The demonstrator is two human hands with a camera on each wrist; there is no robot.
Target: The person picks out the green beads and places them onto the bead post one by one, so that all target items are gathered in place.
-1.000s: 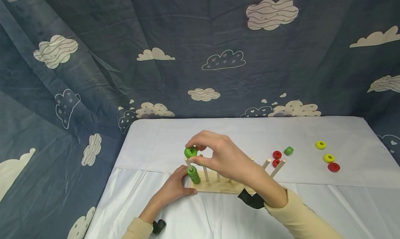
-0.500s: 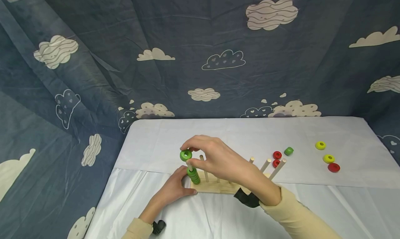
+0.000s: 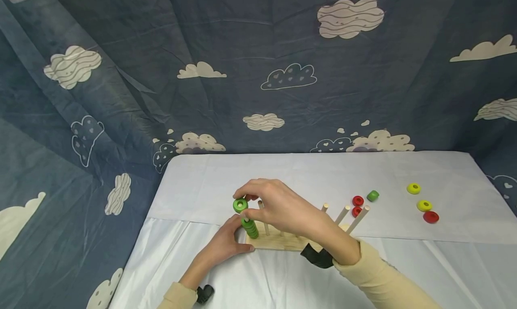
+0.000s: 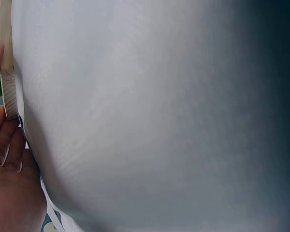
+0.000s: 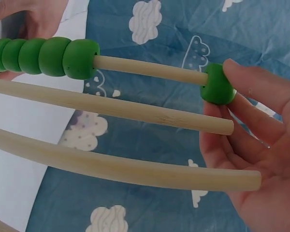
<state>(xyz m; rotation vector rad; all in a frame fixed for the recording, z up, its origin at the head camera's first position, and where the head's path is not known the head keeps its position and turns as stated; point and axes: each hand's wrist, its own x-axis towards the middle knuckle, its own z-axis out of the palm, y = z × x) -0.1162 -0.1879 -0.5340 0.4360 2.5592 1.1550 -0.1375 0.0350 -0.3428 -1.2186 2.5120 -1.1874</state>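
My right hand point(image 3: 280, 205) pinches a green bead point(image 5: 218, 86) between thumb and fingers at the top of the leftmost peg point(image 5: 152, 69); the peg's tip sits in the bead's hole. Lower on that peg are several stacked green beads point(image 3: 250, 229). The peg stands on a wooden base point(image 3: 274, 243) with other upright pegs, partly hidden by my right hand and forearm. My left hand point(image 3: 227, 242) grips the left end of the base, its thumb at the front edge. In the left wrist view, the thumb and fingers hold the board's end point(image 4: 9, 94).
Right of the base lie two red beads point(image 3: 357, 200) and a green bead point(image 3: 373, 195). Farther right are two yellow beads point(image 3: 414, 188) and another red bead point(image 3: 431, 217). A white cloth point(image 3: 194, 187) covers the table; a dark cloud-patterned curtain point(image 3: 242, 93) hangs behind.
My right hand has moved left and slightly down, taking the green bead from beside the peg's top onto its tip. The left hand keeps its hold on the base.
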